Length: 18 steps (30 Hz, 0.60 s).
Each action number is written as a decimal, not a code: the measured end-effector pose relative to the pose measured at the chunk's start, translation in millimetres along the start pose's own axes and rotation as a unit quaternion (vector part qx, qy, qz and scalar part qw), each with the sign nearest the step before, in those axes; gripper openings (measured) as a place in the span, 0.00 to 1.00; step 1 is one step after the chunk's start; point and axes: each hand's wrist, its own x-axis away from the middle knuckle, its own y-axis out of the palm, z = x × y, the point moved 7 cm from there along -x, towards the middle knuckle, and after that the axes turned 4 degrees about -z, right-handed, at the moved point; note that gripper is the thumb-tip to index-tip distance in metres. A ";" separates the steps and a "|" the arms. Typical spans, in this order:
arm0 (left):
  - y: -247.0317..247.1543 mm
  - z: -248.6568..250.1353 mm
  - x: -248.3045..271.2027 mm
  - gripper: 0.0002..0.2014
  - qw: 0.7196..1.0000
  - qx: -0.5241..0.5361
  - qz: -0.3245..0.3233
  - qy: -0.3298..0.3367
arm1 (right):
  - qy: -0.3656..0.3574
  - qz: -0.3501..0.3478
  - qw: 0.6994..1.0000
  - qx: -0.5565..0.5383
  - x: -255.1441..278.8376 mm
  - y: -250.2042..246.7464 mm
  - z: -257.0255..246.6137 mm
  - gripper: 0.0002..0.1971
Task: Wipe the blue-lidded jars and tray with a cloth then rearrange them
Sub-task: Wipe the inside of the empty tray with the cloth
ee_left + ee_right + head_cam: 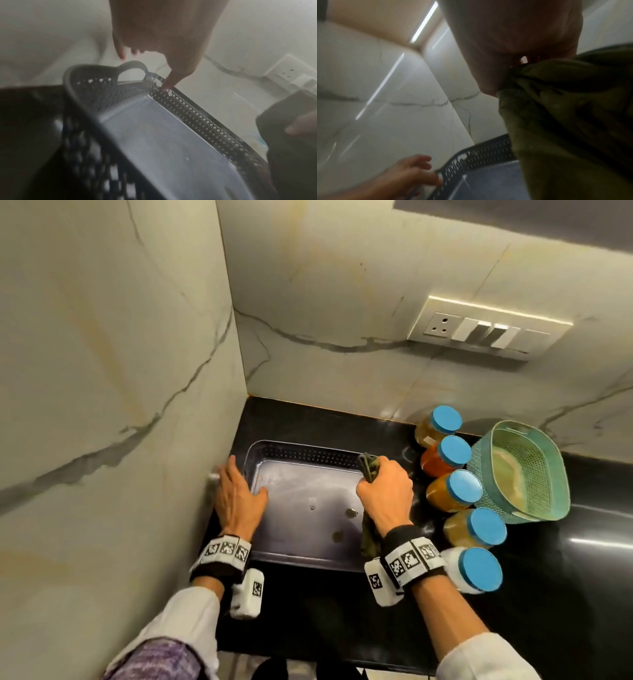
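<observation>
A dark grey tray point(298, 491) with perforated walls sits on the black counter in the corner; a few small spots point(350, 512) mark its floor. My left hand point(246, 477) rests over its left rim, fingers straight along the wall side and thumb point(171, 78) touching the mesh wall near the handle point(132, 66). My right hand point(383, 494) grips a bunched olive-green cloth point(368, 465) at the tray's right edge; the cloth point(573, 115) hangs below the fist. Several blue-lidded jars stand in a line right of the tray, from the back one point(445, 419) to the front one point(479, 568).
A teal mesh basket point(520, 470) stands right of the jars. Marble walls close in on the left point(120, 405) and behind, with a switch plate point(489, 326) on the back wall. Black counter point(565, 594) extends to the right and front.
</observation>
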 end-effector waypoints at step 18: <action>32.6 -25.1 50.8 0.18 0.995 0.084 -0.037 -0.034 | 0.101 -0.015 0.989 -0.106 -33.0 117.8 43.0 0.12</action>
